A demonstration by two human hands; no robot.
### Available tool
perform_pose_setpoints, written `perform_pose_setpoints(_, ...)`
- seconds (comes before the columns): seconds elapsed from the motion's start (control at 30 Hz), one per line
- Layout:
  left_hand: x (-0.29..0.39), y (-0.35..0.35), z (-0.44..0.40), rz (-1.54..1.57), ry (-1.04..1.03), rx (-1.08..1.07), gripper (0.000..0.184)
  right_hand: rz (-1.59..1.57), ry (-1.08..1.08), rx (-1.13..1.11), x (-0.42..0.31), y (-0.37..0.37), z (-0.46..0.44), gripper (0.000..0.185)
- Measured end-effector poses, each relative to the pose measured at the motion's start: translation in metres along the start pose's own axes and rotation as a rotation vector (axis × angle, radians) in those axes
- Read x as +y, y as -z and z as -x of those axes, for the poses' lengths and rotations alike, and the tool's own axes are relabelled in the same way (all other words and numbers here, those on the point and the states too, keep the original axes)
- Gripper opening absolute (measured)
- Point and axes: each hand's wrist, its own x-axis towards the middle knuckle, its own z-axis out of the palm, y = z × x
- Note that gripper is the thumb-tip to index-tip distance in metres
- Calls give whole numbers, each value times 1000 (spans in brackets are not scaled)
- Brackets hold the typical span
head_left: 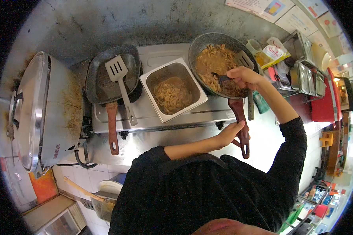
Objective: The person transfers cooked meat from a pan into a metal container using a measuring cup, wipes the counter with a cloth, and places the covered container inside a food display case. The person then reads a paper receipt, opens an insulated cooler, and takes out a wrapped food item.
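Observation:
A frying pan (193,58) with a brown handle stands on the right of the stove, holding shredded meat in brown sauce (215,58). My left hand (232,135) is wrapped around the pan's handle. Over the pan, my right hand (245,76) grips a black utensil (223,78) whose tip is in the food; its exact kind is hard to make out. A grey slotted turner (245,60) leans inside the pan's right side, its handle hanging over the rim. To the left, a steel food pan (147,84) contains more of the shredded meat.
On the stove's left sits a grill pan (92,74) with a slotted turner (117,69) across it. Farther left is a large lidded metal cooker (62,105). A yellow-and-white packet (273,51) and steel containers (302,78) stand at right. A wall rises behind the stove.

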Motion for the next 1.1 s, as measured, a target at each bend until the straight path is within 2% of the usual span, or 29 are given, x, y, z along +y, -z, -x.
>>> perform_pose_setpoints(0.1,1,0,1,-2,0,-9,58,-27,-59,59,6,5,-10,21)
perform_pose_setpoints(0.2,3,1,2,0,9,-12,57,-65,-73,24,-13,5,1,15)
perform_pose_setpoints(0.3,2,2,2,-4,6,-7,55,-253,-20,-49,-21,20,0,11)
perform_pose_setpoints(0.43,1,4,0,16,4,-17,55,-321,32,60,-35,26,17,9)
perform_pose_setpoints(0.53,1,3,1,28,-8,-30,56,-348,86,36,-41,33,25,10)
perform_pose_setpoints(0.63,2,2,3,28,-19,-33,56,-299,100,144,-56,15,34,11)
perform_pose_setpoints(0.73,2,2,4,32,-33,-20,56,-245,151,-19,-68,-16,37,11)
perform_pose_setpoints(0.83,0,3,2,35,-9,-14,53,393,380,125,-72,-80,34,16)
perform_pose_setpoints(0.9,-1,3,1,33,-8,2,54,833,978,110,-37,-108,-2,23)
perform_pose_setpoints(0.97,-2,3,2,40,1,10,55,1264,903,202,-34,-147,3,25)
perform_pose_setpoints(1.1,-2,5,1,63,3,5,57,1310,910,252,-43,-156,11,28)
